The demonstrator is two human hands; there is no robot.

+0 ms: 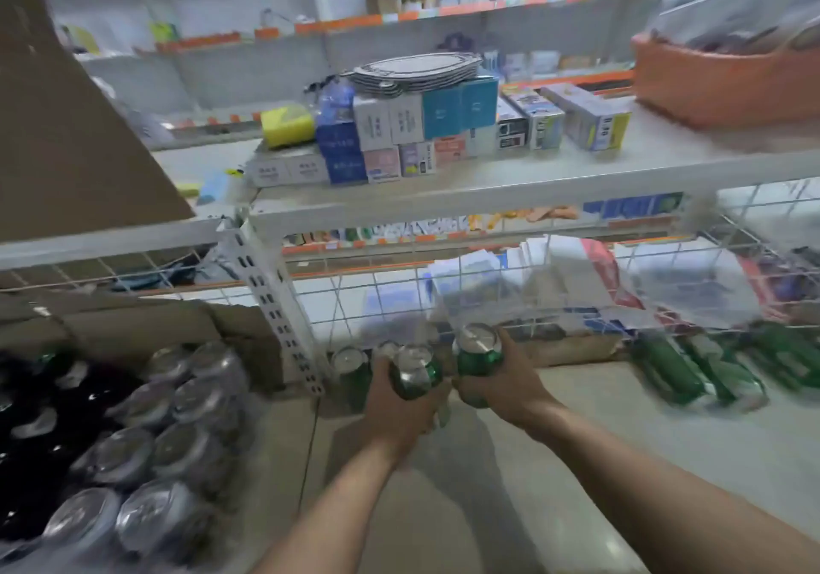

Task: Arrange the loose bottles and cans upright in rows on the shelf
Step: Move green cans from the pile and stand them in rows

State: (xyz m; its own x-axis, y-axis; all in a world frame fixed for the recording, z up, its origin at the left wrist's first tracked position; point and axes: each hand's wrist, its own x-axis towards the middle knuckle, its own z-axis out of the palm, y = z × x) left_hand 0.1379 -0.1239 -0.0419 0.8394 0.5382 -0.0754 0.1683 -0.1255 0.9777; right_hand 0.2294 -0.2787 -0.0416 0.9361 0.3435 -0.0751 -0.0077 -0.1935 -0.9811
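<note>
Both hands are in at the middle of the lower shelf [599,422], each with a can. The left hand [401,405] wraps its fingers round a green can [416,374], its top tipped a little toward the camera. Just at its 3 o'clock, the right hand [506,389] grips a second green can [479,351], silver lid up, and the two cans are almost touching. There's motion blur here, so whether either base is down on the shelf can't be called. At 9 o'clock of the left hand, more upright cans [350,367] stand by the white post [284,307]. Out at 3 o'clock, green bottles [670,369] lie on their sides in front of the wire grid [381,294]. Far out at 8 o'clock, a block of silver-topped cans [177,413] stands packed together. Up at 12 o'clock, stacked boxes [399,129] sit on the shelf above.
</note>
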